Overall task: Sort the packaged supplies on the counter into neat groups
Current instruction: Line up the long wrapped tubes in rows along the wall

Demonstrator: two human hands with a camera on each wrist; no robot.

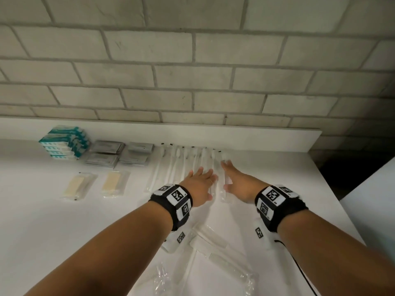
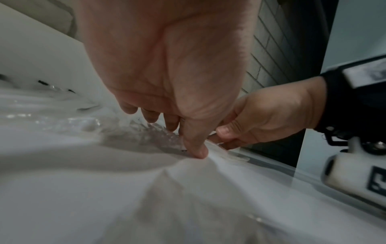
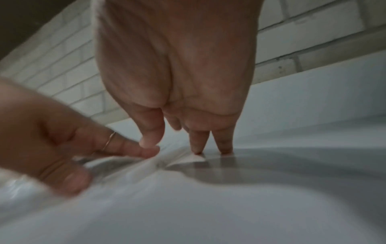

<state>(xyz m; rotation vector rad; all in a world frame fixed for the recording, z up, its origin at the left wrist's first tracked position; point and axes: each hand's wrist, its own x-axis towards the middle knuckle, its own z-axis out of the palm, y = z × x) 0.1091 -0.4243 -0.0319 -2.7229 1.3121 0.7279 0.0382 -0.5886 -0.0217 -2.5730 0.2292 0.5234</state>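
A row of clear-wrapped toothbrushes (image 1: 171, 167) lies side by side at the back of the white counter (image 1: 53, 231). My left hand (image 1: 203, 182) lies flat on the right part of that row, fingers straight; the left wrist view shows its fingertips (image 2: 196, 151) touching the crinkled wrappers (image 2: 146, 130). My right hand (image 1: 233, 178) rests beside it, fingers straight, along the last wrapped toothbrush (image 1: 224, 197) at the row's right end. In the right wrist view its fingertips (image 3: 224, 148) touch the counter at the wrapper's edge (image 3: 194, 158). Neither hand grips anything.
Teal boxes (image 1: 64, 144) are stacked at the back left, then two piles of grey sachets (image 1: 106, 154) (image 1: 136, 154). Two beige packets (image 1: 74, 185) (image 1: 113, 183) lie in front of them. Loose clear packets (image 1: 213, 253) lie near me under my forearms. The counter's right edge (image 1: 335, 193) is close.
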